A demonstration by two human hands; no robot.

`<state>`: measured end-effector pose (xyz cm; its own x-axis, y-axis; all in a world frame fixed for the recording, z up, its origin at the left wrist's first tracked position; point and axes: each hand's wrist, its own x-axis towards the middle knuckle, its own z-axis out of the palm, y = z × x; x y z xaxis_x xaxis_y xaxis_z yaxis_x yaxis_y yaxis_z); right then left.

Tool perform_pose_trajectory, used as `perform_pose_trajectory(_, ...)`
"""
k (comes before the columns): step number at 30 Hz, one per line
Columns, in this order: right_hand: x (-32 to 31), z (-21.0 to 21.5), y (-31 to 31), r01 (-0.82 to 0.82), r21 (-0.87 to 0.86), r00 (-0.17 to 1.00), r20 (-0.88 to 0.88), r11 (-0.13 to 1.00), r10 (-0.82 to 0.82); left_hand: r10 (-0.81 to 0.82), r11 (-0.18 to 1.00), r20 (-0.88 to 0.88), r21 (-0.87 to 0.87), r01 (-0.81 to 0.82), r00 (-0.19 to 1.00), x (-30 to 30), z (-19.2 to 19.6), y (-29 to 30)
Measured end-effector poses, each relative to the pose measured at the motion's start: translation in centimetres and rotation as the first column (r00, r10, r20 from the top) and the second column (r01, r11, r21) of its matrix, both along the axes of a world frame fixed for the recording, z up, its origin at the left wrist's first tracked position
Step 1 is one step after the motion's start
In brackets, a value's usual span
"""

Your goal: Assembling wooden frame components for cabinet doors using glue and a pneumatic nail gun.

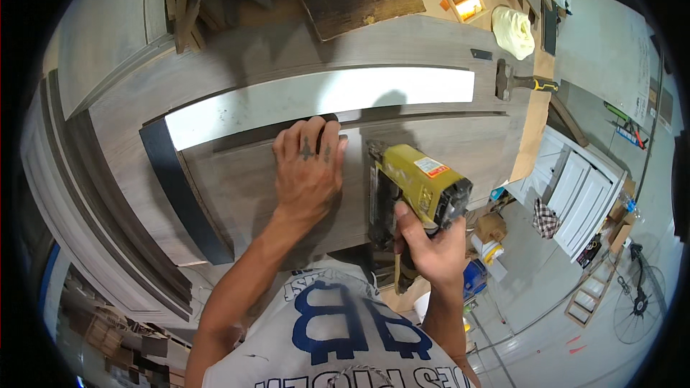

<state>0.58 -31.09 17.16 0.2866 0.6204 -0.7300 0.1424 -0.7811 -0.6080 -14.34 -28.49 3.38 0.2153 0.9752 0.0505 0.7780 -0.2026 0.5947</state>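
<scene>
Both hands work: left hand presses spread flat on the grey panel; right hand grips the yellow nail gun just beside. Keep nose square, fingers clear.

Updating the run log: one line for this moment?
left hand: flat on grey panel | right hand: holds yellow nail gun, nose on panel | hammer: lying beyond

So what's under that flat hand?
The left hand presses flat on a grey wood panel, fingertips at a dark strip. The wood right beneath the palm is hidden.
</scene>
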Motion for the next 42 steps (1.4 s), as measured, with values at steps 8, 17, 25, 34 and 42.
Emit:
perform_pose_trajectory(8,-0.7,-1.0,1.4,-0.069,-0.034,0.996,0.059,0.997,0.071,0.012,1.0,-0.027,-0.01,-0.012,1.0,0.0,-0.3,0.0)
perform_pose_trajectory(17,-0.3,-0.9,1.9,-0.308,0.085,0.914,0.301,0.947,0.271,-0.001,1.0,-0.03,0.024,0.002,1.0,0.6,-0.1,0.1)
perform_pose_trajectory(25,6.8,1.7,-0.8,0.257,0.109,0.958,0.099,0.96,-0.268,-0.095,0.995,0.091,0.039,0.092,0.991,9.8,-0.6,1.2)
perform_pose_trajectory(34,9.0,-1.6,1.5,-0.014,0.098,0.991,0.137,0.995,0.0,-0.077,0.997,0.006,0.027,0.077,0.997,11.4,-0.6,1.6)
perform_pose_trajectory(42,9.1,-1.1,2.1,-0.024,-0.033,0.984,0.174,0.999,0.029,-0.046,0.998,-0.022,0.049,0.047,0.999,11.2,-1.1,1.6)
